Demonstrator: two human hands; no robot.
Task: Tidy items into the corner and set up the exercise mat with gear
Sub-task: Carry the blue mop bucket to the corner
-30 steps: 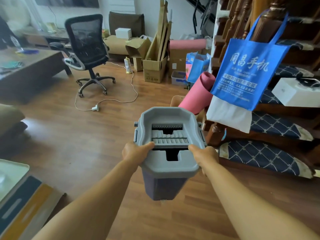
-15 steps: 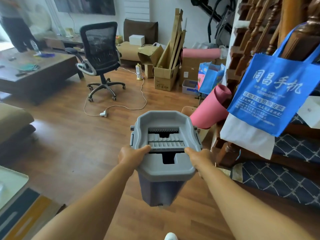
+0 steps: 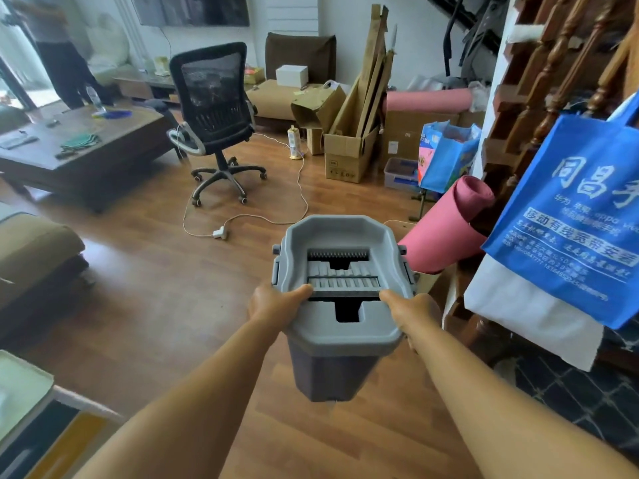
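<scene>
Mop bucket (image 3: 342, 335), carried off the floor at centre view, is gripped at its near rim by both hands: left hand (image 3: 273, 302) at its 9 o'clock and right hand (image 3: 411, 311) at its 3 o'clock, with thumbs clamped over the grey lid and fingers beneath it out of sight. Risk, as judged: the load masks the floor directly ahead, so the white cord (image 3: 301, 188) trailing at 11 o'clock could snag a foot, and the rolled pink mat (image 3: 446, 233) leaning just beside at 2 o'clock could be knocked over. Not determinable: whether the bucket holds water; the blue bag (image 3: 570, 219) at 3 o'clock is cut off by the frame.
</scene>
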